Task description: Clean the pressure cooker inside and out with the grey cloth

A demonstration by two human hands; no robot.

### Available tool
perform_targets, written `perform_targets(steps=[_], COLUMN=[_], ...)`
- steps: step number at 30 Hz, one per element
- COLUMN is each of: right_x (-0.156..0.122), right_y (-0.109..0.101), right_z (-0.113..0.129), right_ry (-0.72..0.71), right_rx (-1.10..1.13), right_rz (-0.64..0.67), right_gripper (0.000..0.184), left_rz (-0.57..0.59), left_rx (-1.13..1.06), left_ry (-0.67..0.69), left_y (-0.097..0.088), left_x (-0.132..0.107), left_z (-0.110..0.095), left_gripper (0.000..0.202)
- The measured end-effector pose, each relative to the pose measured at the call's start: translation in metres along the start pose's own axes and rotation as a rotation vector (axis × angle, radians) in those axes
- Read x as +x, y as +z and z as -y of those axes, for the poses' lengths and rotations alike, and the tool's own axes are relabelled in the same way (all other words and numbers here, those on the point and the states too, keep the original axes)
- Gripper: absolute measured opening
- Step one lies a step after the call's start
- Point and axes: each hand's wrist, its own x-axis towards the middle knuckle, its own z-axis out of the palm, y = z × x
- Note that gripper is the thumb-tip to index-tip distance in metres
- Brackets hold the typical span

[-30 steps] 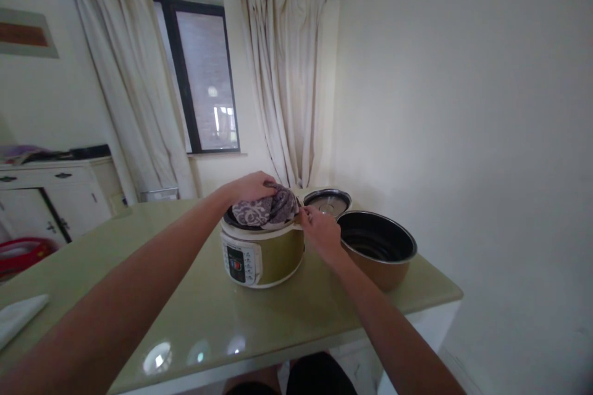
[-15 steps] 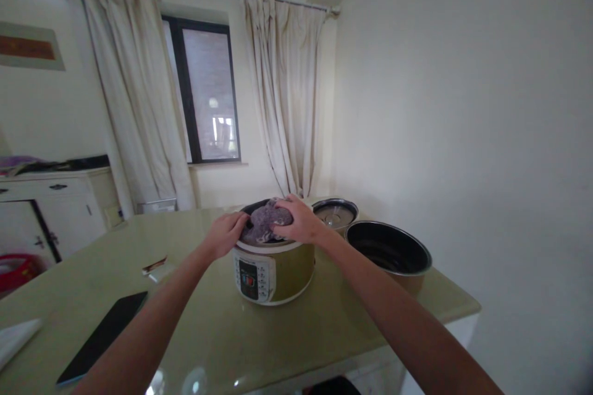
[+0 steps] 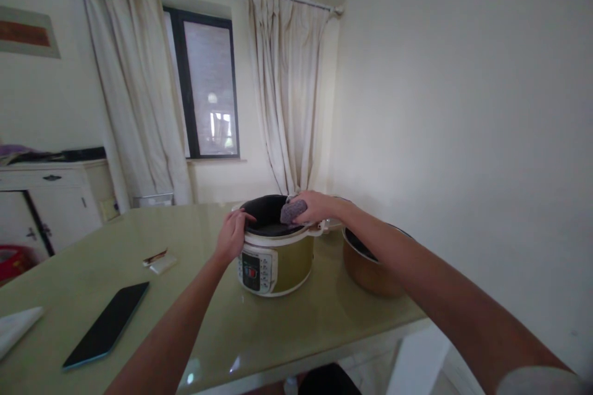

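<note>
An olive and white electric cooker [image 3: 274, 265] stands on the glossy green table [image 3: 296, 321], its top open and dark inside. My left hand [image 3: 233, 236] grips the cooker's near left rim with curled fingers. My right hand [image 3: 314, 207] is closed on a bunched grey patterned cloth [image 3: 293, 212] and holds it against the cooker's far right rim.
A brown inner pot [image 3: 368, 262] stands right of the cooker, partly hidden by my right arm. A black phone [image 3: 107, 324], a small card [image 3: 158, 259] and a white cloth corner [image 3: 16, 330] lie on the table's left. White cabinet and curtains stand behind.
The cloth passed from my left hand to my right and moved from the cooker's middle to its right rim. My left hand shifted to the left rim. The view shifted.
</note>
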Motion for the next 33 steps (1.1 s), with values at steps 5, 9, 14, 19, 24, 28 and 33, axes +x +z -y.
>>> perform_targets(steps=[5,9,14,19,24,28,33], right_x=[0.027,0.035,0.033,0.058,0.067,0.067,0.086], right_y=[0.034,0.054,0.027,0.035,0.059,0.049,0.043], right_z=[0.029,0.024,-0.007,0.015,0.021,-0.006,-0.032], right_ry=[-0.086,0.014,0.21,0.164,0.176,0.06,0.035], right_rx=[0.061,0.421,0.297,0.313,0.53,0.255,-0.342], right_rz=[-0.045,-0.033,0.119,0.098,0.178,0.511,0.527], right_gripper=[0.037,0.039,0.026,0.037,0.03,0.035,0.019], left_rz=[-0.065,-0.05,-0.053,-0.109,-0.071,-0.072,-0.08], left_rx=[-0.012,-0.022,-0.033,-0.07,-0.086,-0.1,-0.118], left_ry=[-0.012,0.0,-0.009,-0.055,-0.035,0.008,0.024], left_y=[0.005,0.002,0.002,0.006,0.002,-0.001,0.0], left_x=[-0.003,-0.003,-0.006,-0.007,-0.009,-0.012,-0.014], left_z=[0.001,0.002,-0.005,-0.006,-0.006,-0.009,-0.007], left_gripper=[0.058,0.057,0.059,0.06,0.058,0.055,0.049])
